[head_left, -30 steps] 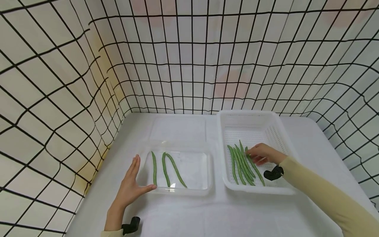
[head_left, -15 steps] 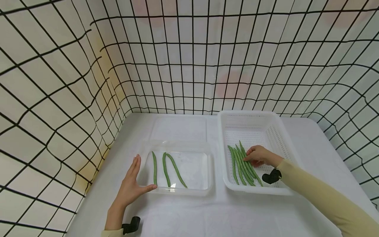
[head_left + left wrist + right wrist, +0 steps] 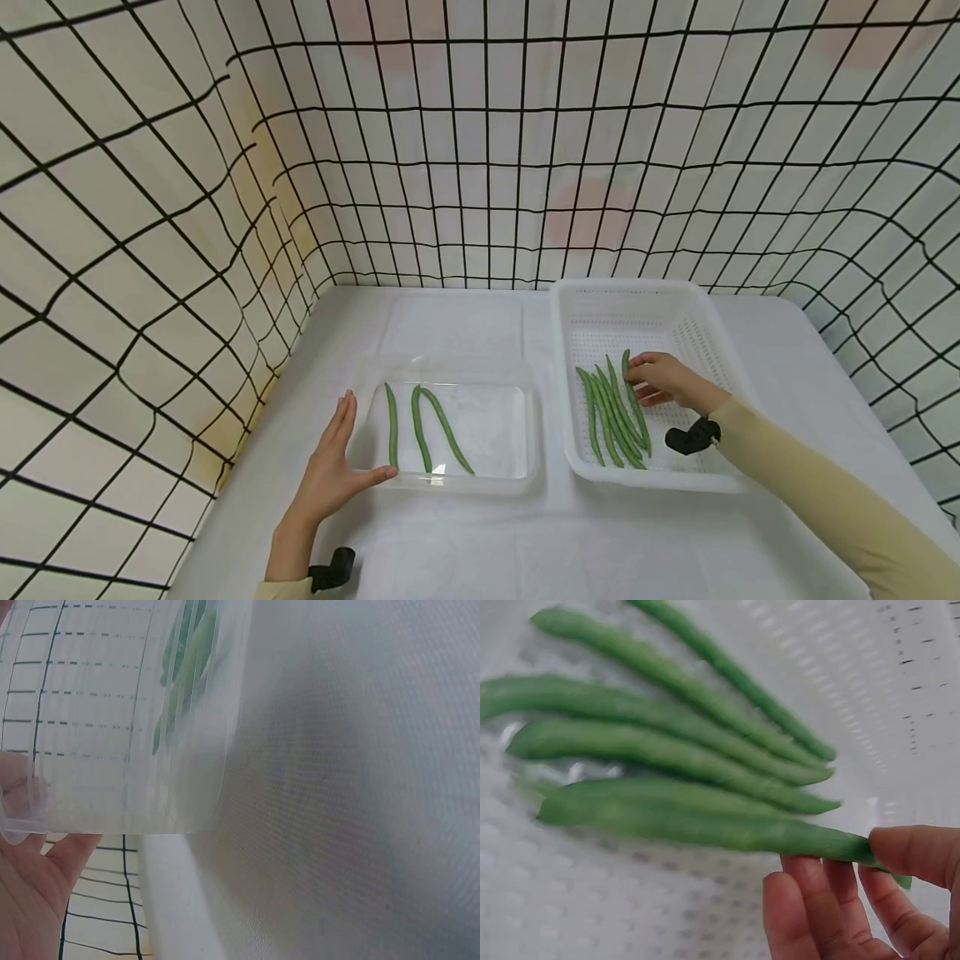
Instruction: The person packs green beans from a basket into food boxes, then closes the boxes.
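My right hand (image 3: 666, 379) pinches one green bean (image 3: 705, 823) near its tip, thumb on one side and fingers on the other. This bean lies at the right of several other green beans (image 3: 667, 720) in the white perforated basket (image 3: 558, 375). My left hand (image 3: 327, 477) is at the left side of a clear plastic container (image 3: 528, 442), fingers straight and thumb stretched to its front left corner. Inside that container, 3 green beans (image 3: 447, 429) lie apart or touching at their tops. The left wrist view shows the container wall (image 3: 90, 787) against the hand.
A white cloth (image 3: 517, 533) covers the table under both containers. Black wire mesh (image 3: 487, 167) stands at the back and both sides, with white fabric behind it. A dark wrist camera (image 3: 693, 436) sits on the right wrist, near the basket's beans.
My right hand went down and left into the beans, then back up. One bean at the right shifted upward and stands more upright in its pinch. The left hand has stayed put.
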The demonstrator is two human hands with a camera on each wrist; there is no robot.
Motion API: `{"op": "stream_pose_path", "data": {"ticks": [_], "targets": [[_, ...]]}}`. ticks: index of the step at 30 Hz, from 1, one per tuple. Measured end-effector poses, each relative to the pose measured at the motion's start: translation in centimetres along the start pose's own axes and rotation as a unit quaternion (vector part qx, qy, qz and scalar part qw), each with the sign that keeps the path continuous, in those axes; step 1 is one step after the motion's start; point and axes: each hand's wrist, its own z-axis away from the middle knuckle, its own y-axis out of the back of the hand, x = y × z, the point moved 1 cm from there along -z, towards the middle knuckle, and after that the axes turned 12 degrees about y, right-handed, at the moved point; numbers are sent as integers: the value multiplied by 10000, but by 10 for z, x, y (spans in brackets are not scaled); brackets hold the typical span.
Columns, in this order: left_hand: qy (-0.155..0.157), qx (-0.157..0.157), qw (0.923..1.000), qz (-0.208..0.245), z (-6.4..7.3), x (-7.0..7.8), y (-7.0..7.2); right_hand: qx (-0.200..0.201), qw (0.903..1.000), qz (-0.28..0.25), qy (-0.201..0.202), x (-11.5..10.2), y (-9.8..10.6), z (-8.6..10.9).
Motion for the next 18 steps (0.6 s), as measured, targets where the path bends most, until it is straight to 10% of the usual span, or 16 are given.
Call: {"op": "stream_pose_path", "data": {"ticks": [18], "targets": [[-18,5,10000,-5,0,-1,0,178,9975,-528,445,-71,-36,-7]]}}
